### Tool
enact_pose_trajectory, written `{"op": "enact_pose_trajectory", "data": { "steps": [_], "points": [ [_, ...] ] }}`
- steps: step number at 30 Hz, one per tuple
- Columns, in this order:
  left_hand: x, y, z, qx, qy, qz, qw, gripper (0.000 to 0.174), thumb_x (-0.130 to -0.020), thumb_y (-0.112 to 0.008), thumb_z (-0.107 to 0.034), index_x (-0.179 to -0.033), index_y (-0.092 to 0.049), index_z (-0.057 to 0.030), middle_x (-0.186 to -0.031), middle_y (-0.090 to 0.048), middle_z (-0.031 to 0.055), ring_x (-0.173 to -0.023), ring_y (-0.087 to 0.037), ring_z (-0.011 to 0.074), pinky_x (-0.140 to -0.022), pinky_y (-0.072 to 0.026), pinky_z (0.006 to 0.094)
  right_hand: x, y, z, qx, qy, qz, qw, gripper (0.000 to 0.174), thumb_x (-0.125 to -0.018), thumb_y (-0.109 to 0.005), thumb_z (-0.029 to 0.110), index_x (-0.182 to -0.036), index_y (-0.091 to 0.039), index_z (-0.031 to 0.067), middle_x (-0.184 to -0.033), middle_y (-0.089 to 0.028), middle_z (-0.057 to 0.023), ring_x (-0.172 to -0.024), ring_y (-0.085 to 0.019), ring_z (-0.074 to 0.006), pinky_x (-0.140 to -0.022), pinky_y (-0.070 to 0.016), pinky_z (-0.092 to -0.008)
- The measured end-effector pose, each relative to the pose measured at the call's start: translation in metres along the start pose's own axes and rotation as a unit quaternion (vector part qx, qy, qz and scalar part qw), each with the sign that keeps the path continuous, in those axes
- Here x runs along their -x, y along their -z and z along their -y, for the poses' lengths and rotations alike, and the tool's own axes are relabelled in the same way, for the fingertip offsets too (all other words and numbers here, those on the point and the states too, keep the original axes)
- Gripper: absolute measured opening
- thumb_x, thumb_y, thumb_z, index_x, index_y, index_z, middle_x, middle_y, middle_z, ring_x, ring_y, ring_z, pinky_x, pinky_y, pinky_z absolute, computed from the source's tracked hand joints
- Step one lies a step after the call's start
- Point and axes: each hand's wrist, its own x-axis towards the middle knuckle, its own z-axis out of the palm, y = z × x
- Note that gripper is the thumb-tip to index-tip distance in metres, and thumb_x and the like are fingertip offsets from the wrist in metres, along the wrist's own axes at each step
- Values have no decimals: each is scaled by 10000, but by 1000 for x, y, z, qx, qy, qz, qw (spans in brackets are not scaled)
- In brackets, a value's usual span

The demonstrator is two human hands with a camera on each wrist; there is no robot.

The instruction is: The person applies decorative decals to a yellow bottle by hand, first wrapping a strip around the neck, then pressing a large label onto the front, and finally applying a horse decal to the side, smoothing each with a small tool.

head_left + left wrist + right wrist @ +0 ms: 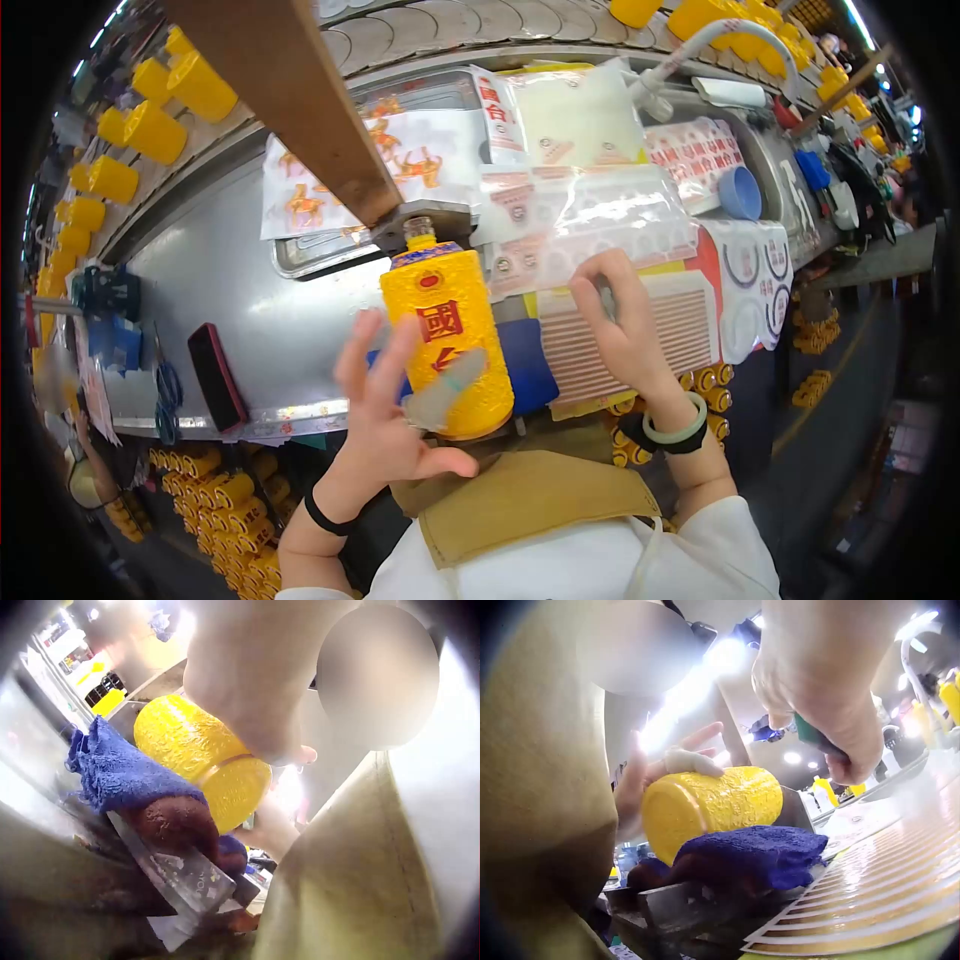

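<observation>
A yellow bottle (445, 330) with red characters lies at a slant on blue cloth (528, 365), its neck at a metal-ended wooden post (290, 100). The left hand (385, 425) is at the bottle's left side, fingers spread, one wrapped in something pale that lies against the bottle (727, 802). The right hand (620, 320) is curled above a striped sheet (580, 355), right of the bottle. In the right wrist view, the right hand (829, 697) grips a small dark green thing (817, 739). The left wrist view shows the bottle's base (236, 791) near the left hand (247, 682).
A dark red phone (217, 378) and blue-handled scissors (167, 395) lie to the left. Behind are sheets of orange figures (415, 165) and clear sticker sheets (590, 215). A blue cup (740, 193) stands in the sink below a white faucet (725, 32). Yellow bottles line the back.
</observation>
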Motion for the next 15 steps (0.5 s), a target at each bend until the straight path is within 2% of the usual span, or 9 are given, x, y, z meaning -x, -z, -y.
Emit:
{"op": "enact_pose_trajectory", "data": {
  "steps": [1, 2, 4, 7, 9, 10, 11, 13, 15],
  "points": [
    [1, 1, -1, 5, 62, -33, 998, 854, -867, -449, -869, -1263, -757, -178, -1586, -381, 173, -1453, -292, 418, -1195, -273, 537, -2, 6, -2, 69, 50, 12, 996, 87, -951, -655, 58, -1018, -605, 34, -931, -534, -106, -800, -533, -266, -744, -439, -357],
    [2, 3, -1, -4, 91, -47, 995, 918, -910, -364, -863, -1300, -732, -117, -1595, -320, 224, -1452, -299, 408, -1194, -259, 526, -4, 17, 10, 100, -4, 60, 993, 124, -937, -625, 20, -1061, -625, 26, -1036, -571, -176, -887, -577, -378, -803, -474, -413],
    [-1, 1, -2, 42, 128, -81, 988, 960, -913, -331, -867, -1300, -722, -80, -1594, -325, 222, -1455, -297, 399, -1195, -259, 523, -4, 29, -7, 170, -3, 50, 984, 186, -911, -618, -6, -1091, -640, 34, -1052, -578, -183, -928, -594, -386, -823, -487, -423],
    [-1, -1, -1, 89, 190, -125, 970, 1031, -930, -261, -858, -1297, -697, 1, -1593, -331, 225, -1466, -295, 374, -1199, -261, 508, -16, 43, -23, 274, -13, 65, 959, 440, -815, -597, -75, -1220, -672, 78, -1098, -592, -205, -1020, -622, -404, -868, -518, -461],
    [-1, -4, 1, 136, 198, -139, 961, 1120, -918, -271, -867, -1537, -330, 66, -1616, -279, 238, -1522, -280, 374, -1238, -213, 533, -26, 42, -24, 337, 44, 78, 937, 437, -862, -592, -78, -1263, -669, 79, -1086, -590, -169, -998, -625, -365, -862, -511, -437],
    [-3, -4, -1, 146, 205, -139, 958, 1120, -923, -279, -861, -1566, -259, 56, -1611, -289, 240, -1524, -283, 361, -1237, -218, 535, -31, 34, -19, 346, 50, 73, 934, 534, -805, -604, -95, -1290, -679, 115, -1091, -597, -164, -982, -630, -358, -840, -520, -445],
    [-6, -4, -3, 142, 206, -140, 958, 1120, -923, -279, -861, -1566, -259, 56, -1611, -289, 240, -1524, -283, 361, -1237, -218, 535, -37, 25, -18, 344, 53, 74, 935, 534, -805, -604, -95, -1290, -679, 115, -1091, -597, -164, -982, -630, -358, -840, -520, -445],
    [-11, -3, -9, 127, 202, -151, 959, 1032, -953, -227, -829, -1303, -659, 40, -1585, -344, 238, -1469, -304, 367, -1199, -282, 495, -53, 9, -20, 344, 109, 80, 929, 525, -776, -617, -98, -1245, -696, 124, -1116, -607, -149, -981, -631, -351, -831, -522, -439],
    [-9, -1, -9, 123, 199, -159, 959, 1044, -946, -233, -839, -1346, -614, 47, -1582, -348, 238, -1466, -310, 364, -1196, -292, 499, -73, -4, -21, 312, 133, 81, 937, 494, -765, -628, -96, -1205, -702, 116, -1109, -618, -139, -988, -627, -347, -840, -518, -435]
  ]
}}
